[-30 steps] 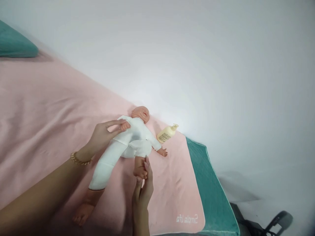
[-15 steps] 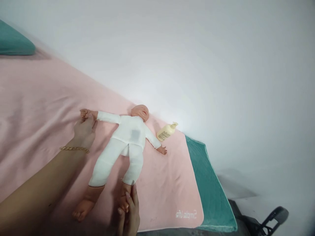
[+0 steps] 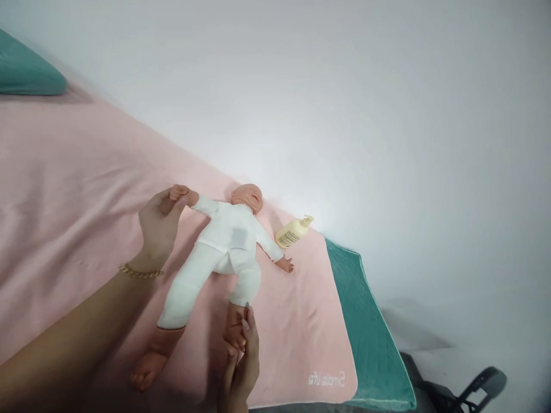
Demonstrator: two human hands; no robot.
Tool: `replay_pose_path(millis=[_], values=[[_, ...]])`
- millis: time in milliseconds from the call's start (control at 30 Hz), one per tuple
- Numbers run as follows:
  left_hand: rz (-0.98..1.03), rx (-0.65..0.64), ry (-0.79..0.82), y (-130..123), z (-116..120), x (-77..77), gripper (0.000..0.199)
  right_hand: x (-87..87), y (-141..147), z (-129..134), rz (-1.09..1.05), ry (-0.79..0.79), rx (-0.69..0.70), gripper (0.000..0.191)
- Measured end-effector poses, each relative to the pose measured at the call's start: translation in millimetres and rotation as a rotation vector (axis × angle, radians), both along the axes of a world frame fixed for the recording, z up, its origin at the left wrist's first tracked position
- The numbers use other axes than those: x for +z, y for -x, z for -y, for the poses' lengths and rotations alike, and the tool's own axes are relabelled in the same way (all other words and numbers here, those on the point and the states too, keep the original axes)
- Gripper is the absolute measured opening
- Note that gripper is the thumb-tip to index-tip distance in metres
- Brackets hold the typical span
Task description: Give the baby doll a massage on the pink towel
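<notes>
A baby doll (image 3: 230, 229) with a white cloth body lies on its back on a pink blanket (image 3: 297, 332). My left hand (image 3: 161, 221), with a gold bracelet on the wrist, grips the doll's hand at the left and holds that arm raised and bent. Low in the picture, my right hand (image 3: 244, 361) is wrapped round the doll's foot (image 3: 236, 327) on the right, with that leg lifted and bent. The doll's other leg and other arm rest on the blanket. Beside the doll's free arm lies a cream pump bottle (image 3: 293, 232) on its side.
Teal fabric (image 3: 370, 332) shows beyond the blanket's right edge, and a teal cushion (image 3: 30, 69) is at the upper left. A pale wall (image 3: 344, 115) runs behind the bed. A black folding chair (image 3: 482, 384) stands at the lower right.
My left hand has moved right and up, bending the doll's arm toward its body. My right hand has raised the doll's foot up and to the right, bending that leg.
</notes>
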State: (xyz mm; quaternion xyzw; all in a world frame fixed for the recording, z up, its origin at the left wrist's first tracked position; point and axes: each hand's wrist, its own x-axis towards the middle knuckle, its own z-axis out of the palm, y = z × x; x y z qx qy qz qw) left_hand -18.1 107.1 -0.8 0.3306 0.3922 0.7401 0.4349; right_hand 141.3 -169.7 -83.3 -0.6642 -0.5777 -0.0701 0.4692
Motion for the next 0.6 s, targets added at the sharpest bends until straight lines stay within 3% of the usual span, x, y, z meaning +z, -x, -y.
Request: replay_pose_path(millis=[133,233,433,600], values=[[-0.417,-0.057,-0.056,-5,20,7.1,0.028,25.5,-4,-24,0.019,-0.094,-0.004,0.039],[-0.516,-0.172,-0.122,-9,27,6.4,0.028,43.8,-4,-45,0.008,-0.087,0.004,0.039],[-0.817,-0.402,-0.571,-8,14,-13.2,0.027,74.2,-3,-83,-0.052,-0.061,0.031,0.040],[-0.940,-0.546,-0.657,-10,6,-24.2,0.031,80.0,-3,-98,-0.106,-0.051,0.032,0.039]])
